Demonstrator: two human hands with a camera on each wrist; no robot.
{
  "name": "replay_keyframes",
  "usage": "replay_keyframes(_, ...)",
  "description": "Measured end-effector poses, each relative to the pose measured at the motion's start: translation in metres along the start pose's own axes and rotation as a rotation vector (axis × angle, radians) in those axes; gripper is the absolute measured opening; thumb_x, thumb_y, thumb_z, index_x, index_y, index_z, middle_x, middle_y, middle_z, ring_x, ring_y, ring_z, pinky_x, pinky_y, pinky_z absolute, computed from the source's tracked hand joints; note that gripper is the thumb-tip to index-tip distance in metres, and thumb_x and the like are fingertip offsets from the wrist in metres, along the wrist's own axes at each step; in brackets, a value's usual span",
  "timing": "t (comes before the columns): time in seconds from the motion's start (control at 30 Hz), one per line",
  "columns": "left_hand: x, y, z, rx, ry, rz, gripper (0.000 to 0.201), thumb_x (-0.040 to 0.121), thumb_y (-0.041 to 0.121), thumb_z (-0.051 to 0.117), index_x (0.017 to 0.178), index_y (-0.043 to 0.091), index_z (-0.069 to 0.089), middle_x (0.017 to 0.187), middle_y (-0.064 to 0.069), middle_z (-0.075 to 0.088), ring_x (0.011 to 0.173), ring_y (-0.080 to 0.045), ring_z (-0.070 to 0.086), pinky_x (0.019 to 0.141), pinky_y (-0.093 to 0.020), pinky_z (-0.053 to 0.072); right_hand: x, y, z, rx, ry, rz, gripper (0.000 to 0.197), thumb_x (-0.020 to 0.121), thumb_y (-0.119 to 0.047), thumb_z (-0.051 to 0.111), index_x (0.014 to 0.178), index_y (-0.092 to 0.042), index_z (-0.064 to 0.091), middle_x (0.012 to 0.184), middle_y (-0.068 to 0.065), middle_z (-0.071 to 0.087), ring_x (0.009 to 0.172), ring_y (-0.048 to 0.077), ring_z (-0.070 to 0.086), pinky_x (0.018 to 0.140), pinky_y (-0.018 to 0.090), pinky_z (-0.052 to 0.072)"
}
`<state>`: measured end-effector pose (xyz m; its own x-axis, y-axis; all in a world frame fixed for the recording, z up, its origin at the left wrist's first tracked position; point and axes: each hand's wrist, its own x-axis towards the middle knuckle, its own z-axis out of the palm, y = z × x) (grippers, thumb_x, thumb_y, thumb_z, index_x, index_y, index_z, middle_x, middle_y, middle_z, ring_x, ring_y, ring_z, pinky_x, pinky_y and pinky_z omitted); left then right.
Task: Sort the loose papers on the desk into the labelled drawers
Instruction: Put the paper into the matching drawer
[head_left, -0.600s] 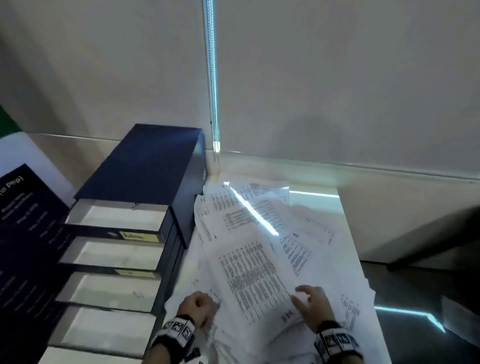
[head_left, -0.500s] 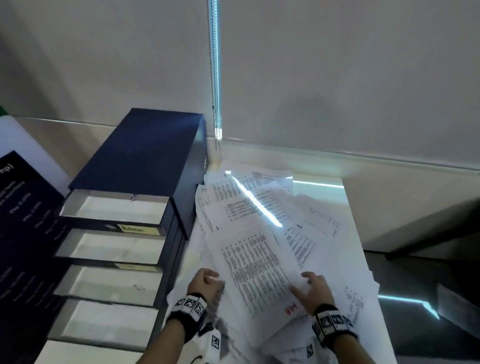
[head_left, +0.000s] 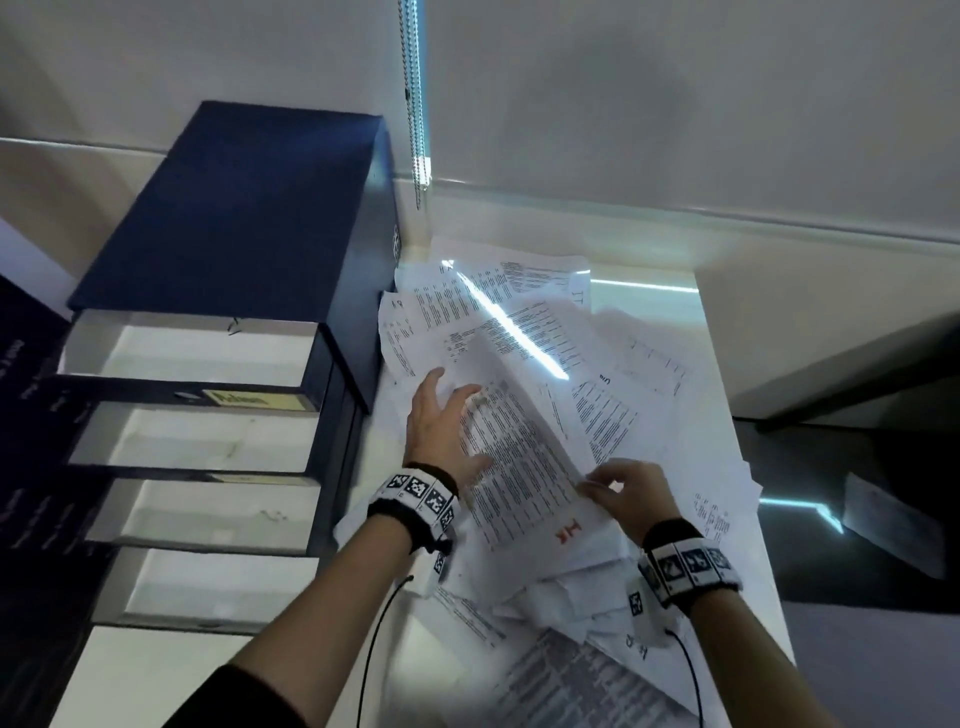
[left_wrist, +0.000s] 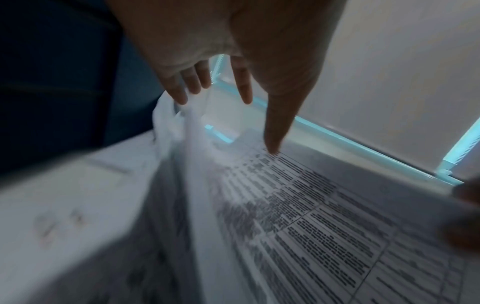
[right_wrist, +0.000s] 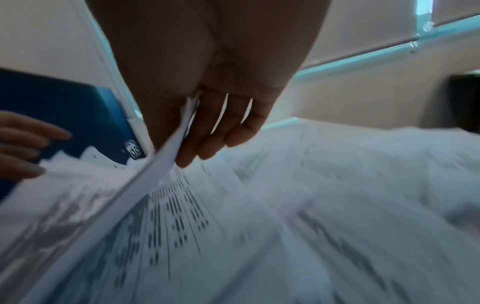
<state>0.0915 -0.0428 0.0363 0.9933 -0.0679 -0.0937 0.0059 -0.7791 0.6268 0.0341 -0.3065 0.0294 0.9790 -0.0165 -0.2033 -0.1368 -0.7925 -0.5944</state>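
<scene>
A heap of loose printed papers (head_left: 613, 374) covers the white desk (head_left: 675, 291). On top lies a printed sheet with a red mark (head_left: 519, 467), tilted up. My right hand (head_left: 626, 499) pinches that sheet's right edge between thumb and fingers (right_wrist: 205, 142). My left hand (head_left: 441, 415) has straight, spread fingers (left_wrist: 272, 127) over the sheet's left side, the thumb touching the print. To the left stands a dark blue drawer unit (head_left: 234, 218) with several drawers pulled out; the top drawer (head_left: 187, 348) carries a yellow label (head_left: 254, 400).
A bead cord (head_left: 415, 93) hangs from the blind at the wall behind the desk. A dark poster (head_left: 26, 441) stands left of the drawers. The desk's right edge drops to a dark floor (head_left: 841, 519).
My left hand has opened from a curled pose and reached forward onto the sheet. The right hand now pinches the sheet's edge and lifts it. The view has tilted down.
</scene>
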Motion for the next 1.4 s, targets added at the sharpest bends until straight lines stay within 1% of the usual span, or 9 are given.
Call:
replay_keyframes(0.13, -0.001, 0.053, -0.026, 0.225, -0.158, 0.35, 0.101, 0.056, 0.047, 0.089, 0.143, 0.04, 0.038, 0.162, 0.007, 0.007, 0.149, -0.02, 0.006, 0.118, -0.047, 0.004, -0.006, -0.038, -0.045, -0.036, 0.08, -0.333, 0.006, 0.081, -0.025, 0.078, 0.08, -0.019, 0.079, 0.075, -0.007, 0.071, 0.071, 0.011, 0.058, 0.07, 0.025, 0.047)
replay_keyframes(0.23, -0.01, 0.091, -0.048, 0.307, -0.269, 0.408, 0.049, 0.072, 0.053, 0.077, 0.116, 0.035, 0.065, 0.132, 0.006, 0.058, 0.132, -0.018, 0.042, 0.118, -0.044, 0.021, -0.019, -0.061, -0.08, -0.06, 0.211, -0.505, 0.02, 0.087, -0.034, 0.068, 0.078, -0.02, 0.078, 0.074, -0.005, 0.072, 0.069, 0.012, 0.057, 0.068, 0.027, 0.044)
replay_keyframes(0.3, -0.019, 0.109, -0.062, 0.175, -0.301, 0.336, 0.024, 0.08, 0.049, 0.073, 0.09, 0.028, 0.073, 0.081, 0.01, 0.068, 0.086, -0.01, 0.061, 0.085, -0.033, 0.049, -0.031, -0.07, -0.103, 0.007, 0.305, -0.522, 0.031, 0.091, -0.042, 0.057, 0.081, -0.02, 0.077, 0.078, -0.006, 0.072, 0.073, 0.011, 0.06, 0.071, 0.029, 0.045)
replay_keyframes(0.4, -0.034, 0.125, -0.078, -0.061, -0.188, 0.259, 0.032, 0.078, 0.045, 0.077, 0.07, 0.015, 0.071, 0.056, 0.007, 0.059, 0.048, -0.009, 0.048, 0.049, -0.018, 0.039, -0.045, -0.063, -0.126, 0.236, 0.404, -0.423, 0.032, 0.089, -0.045, 0.064, 0.115, -0.027, 0.068, 0.106, -0.011, 0.07, 0.095, 0.006, 0.061, 0.087, 0.027, 0.048)
replay_keyframes(0.57, -0.057, 0.125, -0.097, -0.448, -0.08, -0.032, 0.058, 0.073, 0.061, 0.07, 0.083, 0.005, 0.07, 0.073, -0.019, 0.068, 0.063, -0.022, 0.06, 0.059, -0.034, 0.053, -0.066, -0.02, -0.125, 0.603, 0.305, 0.041, 0.098, 0.066, -0.064, 0.076, 0.147, -0.037, 0.029, 0.134, -0.005, 0.048, 0.121, 0.013, 0.05, 0.099, 0.03, 0.044)
replay_keyframes(0.77, -0.081, 0.096, -0.079, -0.78, -0.073, -0.277, 0.038, 0.093, 0.038, 0.062, 0.117, 0.008, 0.065, 0.109, -0.011, 0.073, 0.103, -0.03, 0.069, 0.097, -0.047, 0.051, -0.086, 0.007, -0.077, 0.996, -0.076, 0.085, 0.062, 0.078, -0.046, 0.077, 0.122, -0.004, 0.063, 0.114, 0.012, 0.07, 0.104, 0.025, 0.068, 0.095, 0.041, 0.054)
replay_keyframes(0.97, -0.104, 0.058, -0.062, -0.378, 0.152, -0.375, 0.021, 0.098, 0.029, 0.056, 0.093, 0.009, 0.061, 0.089, -0.013, 0.06, 0.085, -0.024, 0.057, 0.076, -0.035, 0.045, -0.087, 0.033, -0.053, 0.761, 0.076, 0.207, 0.056, 0.08, -0.043, 0.077, 0.118, -0.004, 0.066, 0.106, 0.008, 0.073, 0.098, 0.021, 0.07, 0.078, 0.034, 0.059)
replay_keyframes(1.2, -0.141, 0.017, -0.058, -0.252, 0.123, -0.554, 0.035, 0.092, 0.027, 0.065, 0.108, -0.004, 0.066, 0.092, -0.016, 0.063, 0.084, -0.03, 0.059, 0.073, -0.035, 0.042, -0.097, 0.079, -0.029, 0.433, -0.016, 0.406, 0.051, 0.077, -0.031, 0.082, 0.118, -0.006, 0.066, 0.112, 0.009, 0.069, 0.096, 0.019, 0.063, 0.096, 0.033, 0.05)
replay_keyframes(1.4, -0.161, -0.021, -0.024, -0.503, 0.03, -0.695, 0.089, 0.067, 0.06, 0.081, 0.13, 0.001, 0.058, 0.126, -0.015, 0.063, 0.112, -0.032, 0.062, 0.094, -0.041, 0.049, -0.106, 0.079, -0.013, 0.236, -0.19, 0.373, 0.053, 0.095, -0.04, 0.057, 0.14, -0.011, 0.049, 0.137, 0.01, 0.058, 0.121, 0.026, 0.057, 0.104, 0.038, 0.045)
